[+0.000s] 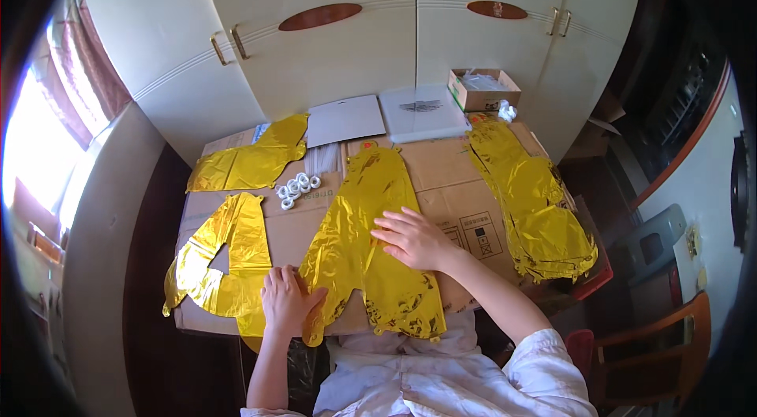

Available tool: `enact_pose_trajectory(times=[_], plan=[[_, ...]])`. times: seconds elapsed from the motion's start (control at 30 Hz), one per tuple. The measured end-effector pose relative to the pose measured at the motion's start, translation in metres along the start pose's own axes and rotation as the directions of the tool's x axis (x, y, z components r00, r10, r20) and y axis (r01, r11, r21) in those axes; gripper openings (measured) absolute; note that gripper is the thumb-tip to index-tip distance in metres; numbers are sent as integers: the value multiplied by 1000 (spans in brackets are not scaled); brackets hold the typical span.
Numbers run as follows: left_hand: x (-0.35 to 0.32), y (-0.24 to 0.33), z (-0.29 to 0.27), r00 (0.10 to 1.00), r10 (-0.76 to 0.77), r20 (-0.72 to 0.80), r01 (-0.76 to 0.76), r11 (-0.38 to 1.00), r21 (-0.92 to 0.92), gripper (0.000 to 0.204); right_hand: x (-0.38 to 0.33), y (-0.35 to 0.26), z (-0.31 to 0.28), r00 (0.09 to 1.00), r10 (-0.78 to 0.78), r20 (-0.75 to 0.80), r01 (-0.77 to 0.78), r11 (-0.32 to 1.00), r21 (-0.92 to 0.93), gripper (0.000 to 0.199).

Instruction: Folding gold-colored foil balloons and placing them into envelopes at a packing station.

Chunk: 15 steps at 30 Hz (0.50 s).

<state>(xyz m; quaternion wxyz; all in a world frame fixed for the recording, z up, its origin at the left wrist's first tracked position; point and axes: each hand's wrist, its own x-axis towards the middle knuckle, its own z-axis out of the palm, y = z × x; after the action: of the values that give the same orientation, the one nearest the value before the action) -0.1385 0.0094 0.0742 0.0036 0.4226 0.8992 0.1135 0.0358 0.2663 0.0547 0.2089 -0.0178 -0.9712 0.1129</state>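
Note:
A flat, uninflated gold foil balloon [363, 212], shaped like a letter with two legs, lies in the middle of the cardboard-covered table. My right hand [412, 240] rests on its right half, palm down with the fingers stretched out. By the lower left edge of that balloon is my left hand [289, 303], fingers slightly bent and thumb spread onto the foil; nothing shows in its grip. Beside it on the left lies another gold foil balloon [244, 259] with an opening in it. A third gold balloon [252, 161] is at the far left, and a longer one [532, 200] at the right.
Several small white rolls [296, 188] sit left of the middle balloon. Along the back are a grey-white sheet [344, 121], a clear plastic packet [424, 113], an open carton [486, 90] and a crumpled white piece [507, 110]. Cabinets stand behind; a wooden chair [658, 350] is at right.

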Motion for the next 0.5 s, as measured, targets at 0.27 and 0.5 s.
enact_pose_trajectory(times=[0.27, 0.5], plan=[[9, -14, 15, 999, 41, -4, -41, 991, -124, 54, 40, 3, 23, 978, -104, 180, 108, 994, -14, 38], [4, -6, 10, 999, 50, 2, -47, 945, -324, 34, 29, 7, 22, 971, -18, 238, 16, 1000, 11, 38]])
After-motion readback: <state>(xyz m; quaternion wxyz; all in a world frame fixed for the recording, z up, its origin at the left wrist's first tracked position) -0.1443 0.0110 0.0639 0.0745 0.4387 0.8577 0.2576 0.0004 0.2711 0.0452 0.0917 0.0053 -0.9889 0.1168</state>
